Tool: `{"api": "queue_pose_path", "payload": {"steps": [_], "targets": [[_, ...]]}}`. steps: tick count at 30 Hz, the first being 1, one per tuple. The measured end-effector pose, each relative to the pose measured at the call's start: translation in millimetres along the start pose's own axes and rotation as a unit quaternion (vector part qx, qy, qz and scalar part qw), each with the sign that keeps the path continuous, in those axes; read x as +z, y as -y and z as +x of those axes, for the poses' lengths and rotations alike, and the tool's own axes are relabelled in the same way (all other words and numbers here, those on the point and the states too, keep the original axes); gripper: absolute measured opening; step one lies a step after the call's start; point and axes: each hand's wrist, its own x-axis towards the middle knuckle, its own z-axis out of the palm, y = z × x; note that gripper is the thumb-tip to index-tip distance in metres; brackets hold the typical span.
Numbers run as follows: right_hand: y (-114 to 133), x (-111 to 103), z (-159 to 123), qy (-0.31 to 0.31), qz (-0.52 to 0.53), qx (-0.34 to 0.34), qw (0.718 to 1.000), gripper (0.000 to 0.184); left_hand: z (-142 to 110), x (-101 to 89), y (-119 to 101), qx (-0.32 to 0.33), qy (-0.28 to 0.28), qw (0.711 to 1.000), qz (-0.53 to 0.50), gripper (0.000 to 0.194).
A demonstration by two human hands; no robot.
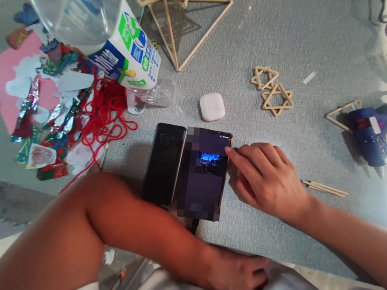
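My right hand (267,177) rests on the grey table (299,31), its index fingertip touching the top right edge of a lit phone (204,174). A second, dark phone (163,162) lies flush against the lit one on its left. My left hand (234,274) lies near my lap at the table's front edge, fingers curled, holding nothing that I can see; its forearm crosses in front of the phones. A white earbud case (212,106) sits just beyond the phones.
A plastic bottle (98,30) looms at upper left above red string (108,111) and coloured paper scraps (49,113). Stick stars (272,90) and a stick frame (181,12) lie further back. A blue glue gun (379,128) sits right, loose sticks (324,188) beside my wrist.
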Motion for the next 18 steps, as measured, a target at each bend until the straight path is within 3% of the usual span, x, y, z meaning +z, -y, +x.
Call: {"api": "queue_pose_path", "payload": {"steps": [13, 18], "targets": [[-0.4, 0.5, -0.6, 0.006, 0.008, 0.004, 1.000, 0.048, 3.5, -4.4, 6.0, 0.000, 0.031, 0.999, -0.034, 0.036], [-0.5, 0.7, -0.4, 0.002, 0.006, 0.000, 1.000, 0.046, 2.5, 0.5, 5.0, -0.006, 0.001, 0.999, -0.040, 0.039]]}}
